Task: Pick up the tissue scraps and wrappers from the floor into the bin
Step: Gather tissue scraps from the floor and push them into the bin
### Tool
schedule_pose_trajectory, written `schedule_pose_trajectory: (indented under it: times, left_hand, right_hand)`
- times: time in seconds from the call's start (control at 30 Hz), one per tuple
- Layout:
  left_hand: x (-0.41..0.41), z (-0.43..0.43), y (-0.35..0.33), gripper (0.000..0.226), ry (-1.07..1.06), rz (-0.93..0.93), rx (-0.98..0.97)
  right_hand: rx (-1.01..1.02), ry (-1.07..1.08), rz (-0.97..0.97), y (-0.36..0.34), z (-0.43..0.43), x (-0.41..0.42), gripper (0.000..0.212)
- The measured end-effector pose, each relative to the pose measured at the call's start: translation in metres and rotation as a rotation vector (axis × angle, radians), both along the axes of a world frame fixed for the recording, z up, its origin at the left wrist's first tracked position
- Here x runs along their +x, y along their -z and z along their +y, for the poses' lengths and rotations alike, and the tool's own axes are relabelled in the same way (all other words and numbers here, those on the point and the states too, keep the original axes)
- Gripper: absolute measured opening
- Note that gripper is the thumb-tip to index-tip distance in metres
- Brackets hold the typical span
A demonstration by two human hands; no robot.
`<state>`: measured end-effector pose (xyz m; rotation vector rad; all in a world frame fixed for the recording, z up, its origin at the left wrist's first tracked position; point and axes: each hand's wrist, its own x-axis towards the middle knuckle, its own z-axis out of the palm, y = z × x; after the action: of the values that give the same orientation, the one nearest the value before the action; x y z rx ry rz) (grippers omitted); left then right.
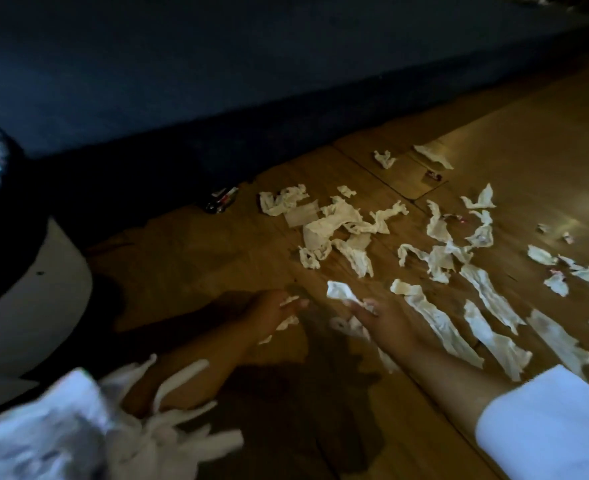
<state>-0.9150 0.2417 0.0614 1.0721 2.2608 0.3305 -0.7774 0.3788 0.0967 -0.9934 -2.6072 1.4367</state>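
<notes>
Several torn white tissue scraps [345, 223] lie scattered over the wooden floor [528, 133], mostly ahead and to the right. My right hand [386, 322] reaches low over the floor and pinches one tissue scrap [340, 292] at its fingertips. My left hand [269, 315] is just to its left, with small tissue bits [288, 322] showing between its curled fingers. A dark wrapper with red and white print [222, 199] lies near the shadowed edge; a smaller wrapper [433, 175] lies farther right. The white bin [33, 306] with a dark liner stands at the left.
A dark blue piece of furniture [217, 81] runs along the far side of the floor. Blurred white material [78, 431] fills the bottom left corner, close to my left forearm. Long tissue strips [442, 327] lie right beside my right wrist.
</notes>
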Motion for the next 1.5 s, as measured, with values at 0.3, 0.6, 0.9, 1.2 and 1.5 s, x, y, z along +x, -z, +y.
schedule_pose_trajectory:
  times: [0.3, 0.6, 0.9, 1.2, 1.5]
  left_hand:
    - [-0.053, -0.122, -0.214, 0.048, -0.225, -0.026, 0.105]
    - [-0.123, -0.300, -0.281, 0.041, -0.854, 0.319, 0.350]
    - [-0.139, -0.353, -0.250, 0.028, -0.860, 0.227, 0.165]
    - [-0.116, -0.283, -0.252, 0.032, -0.794, 0.236, 0.582]
    - [-0.052, -0.135, -0.198, 0.017, -0.412, 0.057, 0.536]
  right_hand:
    - [-0.094, -0.182, 0.237, -0.134, -0.102, -0.141, 0.047]
    - [-0.326, -0.474, 0.531, -0.213, -0.267, -0.253, 0.022]
    - [-0.245, -0.479, 0.234, -0.192, -0.338, -0.288, 0.049]
    - [-0.172, -0.387, 0.481, -0.197, -0.271, -0.248, 0.026]
    - [-0.028, -0.218, 0.328, -0.121, -0.095, -0.127, 0.023]
